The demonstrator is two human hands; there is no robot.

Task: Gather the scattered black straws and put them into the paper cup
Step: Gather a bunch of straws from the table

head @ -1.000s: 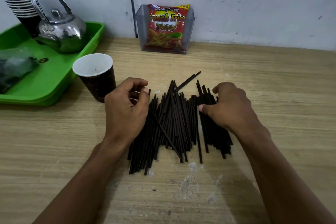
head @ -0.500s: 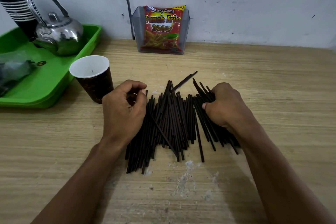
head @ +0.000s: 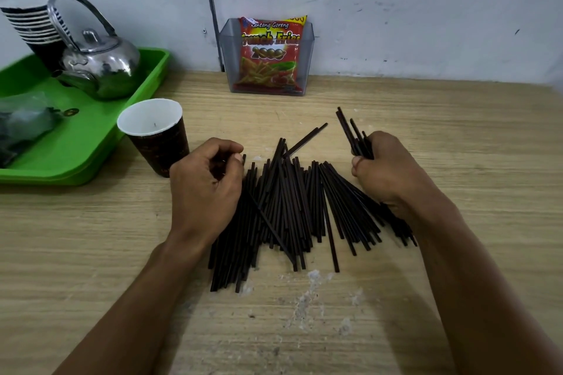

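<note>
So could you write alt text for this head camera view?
A person's right hand grips a bunch of black straws lifted from a scattered pile on a wooden table; the left hand curls over the pile beside an empty paper cup.

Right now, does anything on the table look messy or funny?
Yes. The black straws lie spilled in a heap on the table, with one straw sticking out crooked behind. Pale scuffed patches mark the wood. The paper cup holds none.

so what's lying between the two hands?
Head view: the loose pile of black straws on the wooden table spans from left hand to right hand.
</note>
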